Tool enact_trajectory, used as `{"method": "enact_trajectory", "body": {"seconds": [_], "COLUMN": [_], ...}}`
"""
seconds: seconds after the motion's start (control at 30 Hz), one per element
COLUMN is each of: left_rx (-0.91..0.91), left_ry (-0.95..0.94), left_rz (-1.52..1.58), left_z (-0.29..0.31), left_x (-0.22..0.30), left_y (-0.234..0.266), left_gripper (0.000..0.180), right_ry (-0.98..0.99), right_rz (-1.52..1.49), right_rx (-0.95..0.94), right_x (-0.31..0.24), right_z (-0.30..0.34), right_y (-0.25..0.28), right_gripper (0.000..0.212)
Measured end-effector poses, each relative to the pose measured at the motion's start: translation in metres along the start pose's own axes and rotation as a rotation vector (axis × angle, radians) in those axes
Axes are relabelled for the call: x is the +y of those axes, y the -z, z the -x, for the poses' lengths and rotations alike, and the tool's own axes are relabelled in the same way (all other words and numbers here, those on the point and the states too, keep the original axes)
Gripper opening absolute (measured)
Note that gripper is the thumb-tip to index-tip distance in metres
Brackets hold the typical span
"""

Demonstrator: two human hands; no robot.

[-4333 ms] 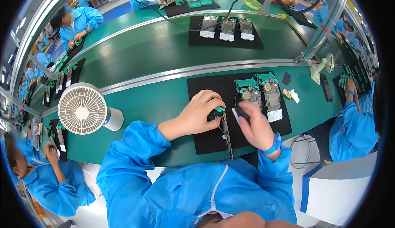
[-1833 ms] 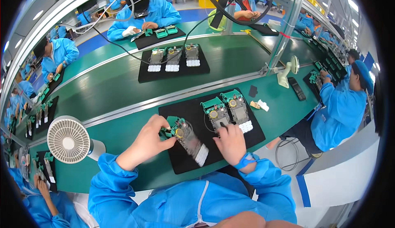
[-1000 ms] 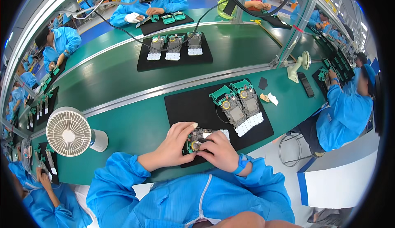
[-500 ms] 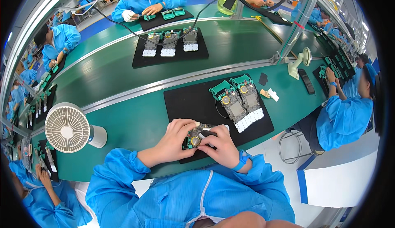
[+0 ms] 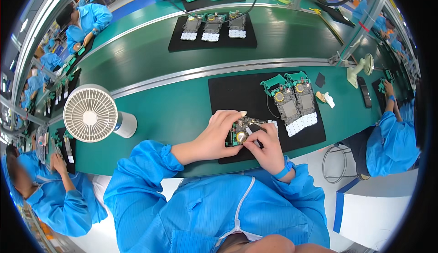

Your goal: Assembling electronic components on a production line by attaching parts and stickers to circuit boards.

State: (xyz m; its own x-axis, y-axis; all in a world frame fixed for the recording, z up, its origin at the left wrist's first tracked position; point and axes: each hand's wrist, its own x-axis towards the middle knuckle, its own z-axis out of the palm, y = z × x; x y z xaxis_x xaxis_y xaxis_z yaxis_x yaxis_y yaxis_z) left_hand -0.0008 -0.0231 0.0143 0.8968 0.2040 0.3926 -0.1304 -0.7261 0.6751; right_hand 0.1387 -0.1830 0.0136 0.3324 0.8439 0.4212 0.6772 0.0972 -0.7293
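Nearest are the blue smock sleeves, smooth and slightly shiny, rising from the lower edge. The left hand (image 5: 218, 136) curls over the left end of a small circuit board (image 5: 241, 132), fingers on top and thumb below, clamped on it. The right hand (image 5: 268, 149), a blue band at its wrist, pinches the board's near right corner, fingertips closed by a round brass-coloured disc on the board. The board is green with a grey metal face; the hands cover most of it, so its outline is hard to make out. It is at the near edge of a black mat (image 5: 237, 91), matte and rectangular; whether it rests on the mat or is lifted I cannot tell. Farther right on the mat lie two more boards (image 5: 292, 100) with green frames and white keypad strips. To the left stands a round white fan (image 5: 90, 113) with a slotted grille on the green bench (image 5: 173, 109). Beyond a metal rail, another mat (image 5: 212, 38) carries three boards.
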Motion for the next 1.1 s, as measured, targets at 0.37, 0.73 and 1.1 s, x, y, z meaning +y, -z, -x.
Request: {"method": "enact_trajectory", "body": {"seconds": [0.37, 0.73, 1.1], "left_rx": [0.185, 0.046, -0.009], "left_ry": [-0.361, -0.371, -0.377], "left_rz": [-0.364, -0.388, -0.421], "left_z": [0.009, 0.006, 0.006], "left_x": [0.008, 0.017, 0.015], "left_y": [0.000, 0.001, 0.004], "left_gripper": [0.030, 0.020, 0.016], "right_ry": [-0.053, 0.075, 0.105], "right_rz": [-0.041, 0.038, 0.022], "right_rx": [-0.033, -0.031, 0.003], "right_x": [0.004, 0.006, 0.009], "right_z": [0.004, 0.009, 0.008], "right_y": [-0.001, 0.004, 0.004], "right_gripper": [0.013, 0.016, 0.016]}}
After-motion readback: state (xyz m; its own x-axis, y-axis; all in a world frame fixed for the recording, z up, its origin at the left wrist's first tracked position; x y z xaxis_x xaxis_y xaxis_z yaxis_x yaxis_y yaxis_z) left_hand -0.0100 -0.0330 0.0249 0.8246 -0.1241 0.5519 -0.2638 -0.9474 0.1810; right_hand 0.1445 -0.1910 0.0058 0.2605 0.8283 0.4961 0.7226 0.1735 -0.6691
